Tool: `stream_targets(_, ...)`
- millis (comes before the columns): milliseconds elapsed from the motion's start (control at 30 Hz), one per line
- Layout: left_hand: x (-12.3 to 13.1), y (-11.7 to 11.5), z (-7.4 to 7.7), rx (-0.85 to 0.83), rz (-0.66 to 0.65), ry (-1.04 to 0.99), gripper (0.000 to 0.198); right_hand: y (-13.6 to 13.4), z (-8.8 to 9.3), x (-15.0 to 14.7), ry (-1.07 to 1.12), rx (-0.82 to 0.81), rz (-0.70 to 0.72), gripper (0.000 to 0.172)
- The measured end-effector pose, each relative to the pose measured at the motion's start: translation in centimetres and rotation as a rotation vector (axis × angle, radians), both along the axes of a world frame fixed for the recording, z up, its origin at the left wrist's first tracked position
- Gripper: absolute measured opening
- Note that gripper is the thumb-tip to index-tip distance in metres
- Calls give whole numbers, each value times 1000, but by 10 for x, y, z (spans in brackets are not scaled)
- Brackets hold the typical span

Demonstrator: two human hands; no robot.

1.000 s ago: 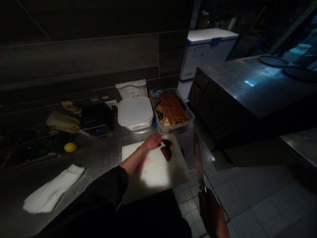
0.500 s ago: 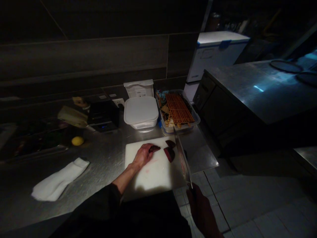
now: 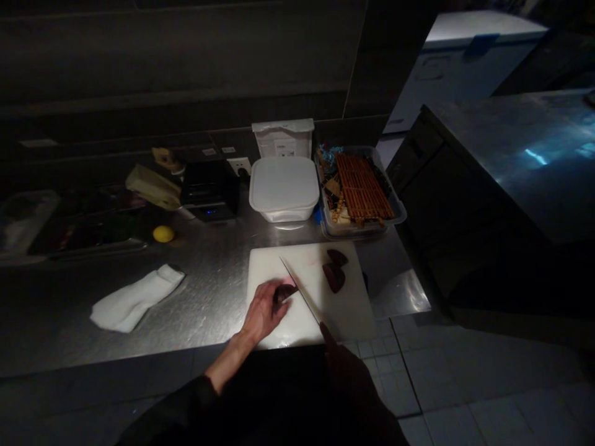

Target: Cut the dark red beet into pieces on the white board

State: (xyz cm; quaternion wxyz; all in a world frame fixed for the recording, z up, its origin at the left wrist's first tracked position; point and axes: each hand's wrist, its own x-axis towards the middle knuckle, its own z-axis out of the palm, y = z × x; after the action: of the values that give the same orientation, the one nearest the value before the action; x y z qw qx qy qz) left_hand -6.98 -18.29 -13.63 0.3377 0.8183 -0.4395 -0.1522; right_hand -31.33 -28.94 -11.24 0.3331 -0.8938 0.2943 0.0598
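My left hand (image 3: 264, 311) is closed over a dark red beetroot piece (image 3: 285, 292) on the white cutting board (image 3: 297, 334), its fingers on the near-left side of the piece. In my right hand (image 3: 339, 359), which is in shadow, is the handle of a kitchen knife (image 3: 304, 296). The blade points away and to the left, beside the right end of the held piece; whether it touches cannot be seen clearly. Two more beetroot pieces, a wedge (image 3: 333, 277) and a smaller one (image 3: 337, 257), lie on the board's right part.
Behind the board stand a lidded white tub (image 3: 284, 186) and a clear bin (image 3: 395, 210) holding a brown slatted mat (image 3: 362, 189). To the left are a folded white cloth (image 3: 137, 297), a lemon (image 3: 163, 233) and a black box (image 3: 211, 192). The counter ends just right of the board.
The knife has swung left from the board's right edge to beside the held beetroot piece. My left hand has shifted slightly on the piece. The camera view has also moved.
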Motion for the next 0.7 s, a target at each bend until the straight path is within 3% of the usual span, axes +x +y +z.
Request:
stream_targets(200,9,-4,9,36,-81,48,24,4,-3,3,89,-35,47,52)
stream_targets(700,14,-15,17,208,-182,6,30,10,2,9,249,-49,129,55)
